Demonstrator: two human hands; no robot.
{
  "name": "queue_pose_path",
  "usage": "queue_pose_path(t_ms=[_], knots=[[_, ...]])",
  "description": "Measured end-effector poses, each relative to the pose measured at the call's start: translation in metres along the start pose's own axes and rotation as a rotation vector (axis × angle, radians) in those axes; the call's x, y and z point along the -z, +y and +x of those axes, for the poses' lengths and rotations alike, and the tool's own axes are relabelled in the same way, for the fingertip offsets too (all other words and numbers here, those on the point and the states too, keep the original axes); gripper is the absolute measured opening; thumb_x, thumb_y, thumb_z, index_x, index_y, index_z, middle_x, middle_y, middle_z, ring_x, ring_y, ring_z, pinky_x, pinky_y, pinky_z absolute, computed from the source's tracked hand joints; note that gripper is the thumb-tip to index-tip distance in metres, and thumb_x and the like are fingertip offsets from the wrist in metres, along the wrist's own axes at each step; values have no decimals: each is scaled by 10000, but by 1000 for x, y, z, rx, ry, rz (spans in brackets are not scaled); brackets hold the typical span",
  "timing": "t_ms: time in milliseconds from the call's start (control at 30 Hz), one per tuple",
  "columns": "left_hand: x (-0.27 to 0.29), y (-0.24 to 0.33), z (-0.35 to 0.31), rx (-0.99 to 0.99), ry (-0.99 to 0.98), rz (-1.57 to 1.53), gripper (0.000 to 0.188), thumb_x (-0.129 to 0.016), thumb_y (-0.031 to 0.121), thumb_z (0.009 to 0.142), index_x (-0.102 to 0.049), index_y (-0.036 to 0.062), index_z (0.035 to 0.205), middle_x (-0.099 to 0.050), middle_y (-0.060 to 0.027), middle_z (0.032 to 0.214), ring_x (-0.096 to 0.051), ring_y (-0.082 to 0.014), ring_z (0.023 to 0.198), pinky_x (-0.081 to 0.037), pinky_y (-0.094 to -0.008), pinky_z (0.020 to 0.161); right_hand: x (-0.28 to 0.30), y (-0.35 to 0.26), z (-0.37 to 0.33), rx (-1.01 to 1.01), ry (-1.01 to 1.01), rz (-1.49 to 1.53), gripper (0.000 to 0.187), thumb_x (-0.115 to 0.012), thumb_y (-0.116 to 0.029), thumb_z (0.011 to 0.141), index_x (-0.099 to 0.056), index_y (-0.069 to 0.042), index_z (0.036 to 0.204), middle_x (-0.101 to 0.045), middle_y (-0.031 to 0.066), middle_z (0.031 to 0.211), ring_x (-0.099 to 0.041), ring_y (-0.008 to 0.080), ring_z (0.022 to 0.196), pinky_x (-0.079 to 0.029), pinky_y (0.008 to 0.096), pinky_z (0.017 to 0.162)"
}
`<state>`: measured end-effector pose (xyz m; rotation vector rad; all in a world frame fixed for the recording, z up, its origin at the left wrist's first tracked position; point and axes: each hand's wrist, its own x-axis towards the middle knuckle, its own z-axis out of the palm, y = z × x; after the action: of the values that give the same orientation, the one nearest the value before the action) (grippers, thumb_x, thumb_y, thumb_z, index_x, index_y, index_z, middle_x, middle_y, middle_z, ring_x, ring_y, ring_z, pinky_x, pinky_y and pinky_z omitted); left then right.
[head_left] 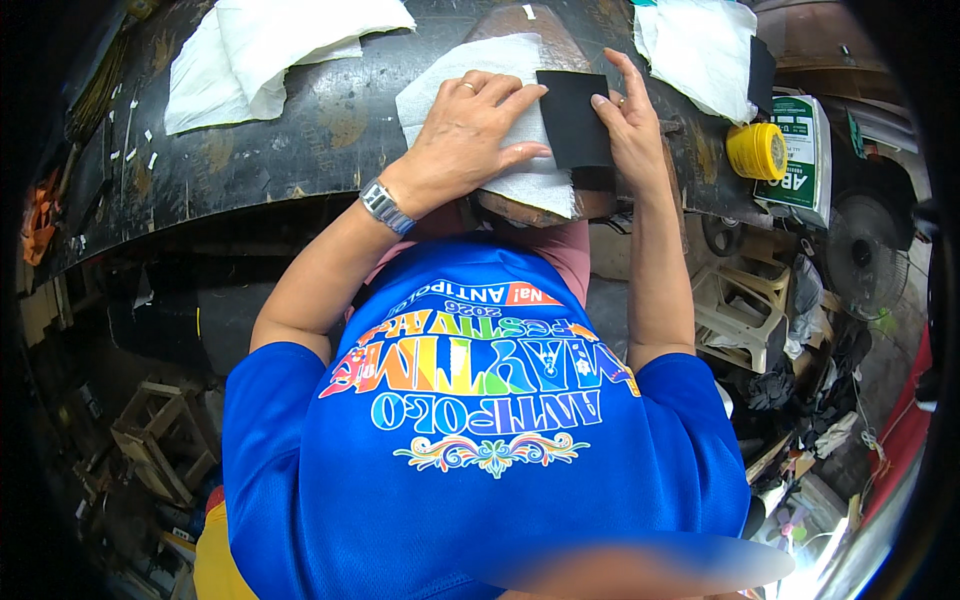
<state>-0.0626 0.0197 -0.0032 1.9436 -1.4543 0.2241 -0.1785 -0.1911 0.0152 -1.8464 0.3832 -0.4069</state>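
My left hand (465, 130) lies with its fingers apart on a white, textured sheet (425, 95); its index fingertip and thumb reach the left edge of a black piece. This flat, black four-sided piece (574, 125) overlaps the sheet's right part; whether it is cloth or another sheet material I cannot tell. Along its right edge, my right hand (634, 125) pinches it, thumb on top and other fingers partly hidden, with one finger stretched upward. Underneath the sheet is a brown, worn board (515, 25) that sticks out past the table's near edge.
More white sheets lie on the dark table (300, 155), one pile (265, 60) at left and another (695, 50) at right. A yellow tub (757, 152) stands beside a green-and-white container (805, 190). Farther right are a fan (865, 245) and a pale plastic stool (735, 310).
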Motion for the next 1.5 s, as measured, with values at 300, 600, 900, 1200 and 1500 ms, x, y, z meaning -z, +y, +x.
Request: queue_pose_path(t_ms=[300,600,900,1200,1500], knots=[[1,2,2,15,-116,114,695,-743,523,858,-596,141,1420,-596,-100,1308,-529,-302,1237,-416,-439,1034,2,0,2,-12,14,-173,559,-593,-43,978,-444,-103,1512,-433,-42,707,-409,57,652,-377,238,592],[1,1,2,-18,-110,120,839,-777,648,768,-615,129,1406,-593,-102,1301,-515,-305,1259,-403,-460,1037,9,-4,4,-105,-95,-27,721,-737,-88,942,-359,-104,1556,-719,151,1032,-711,148,881,-602,269,714],[1,1,1,-6,-137,129,840,-759,648,794,-585,139,1439,-577,-119,1320,-511,-319,1266,-392,-467,1072,9,-7,2,-139,-112,-64,770,-760,-89,909,-359,-118,1566,-694,198,1208,-711,255,1032,-590,360,845],[2,1,0,-9,-125,116,842,-752,647,796,-577,141,1446,-574,-124,1326,-507,-330,1270,-394,-464,1071,-10,-35,-9,144,-12,-693,803,-722,-32,864,-357,-136,1572,-646,294,1197,-628,498,1130,-531,464,967],[14,8,-9,-38,17,-61,618,-802,420,837,-625,119,1348,-596,-126,1310,-551,-317,1233,-389,-457,1072,40,-22,-44,190,322,-1032,687,-702,-146,876,-447,-85,1512,-616,235,1268,-581,413,1197,-486,495,992]])
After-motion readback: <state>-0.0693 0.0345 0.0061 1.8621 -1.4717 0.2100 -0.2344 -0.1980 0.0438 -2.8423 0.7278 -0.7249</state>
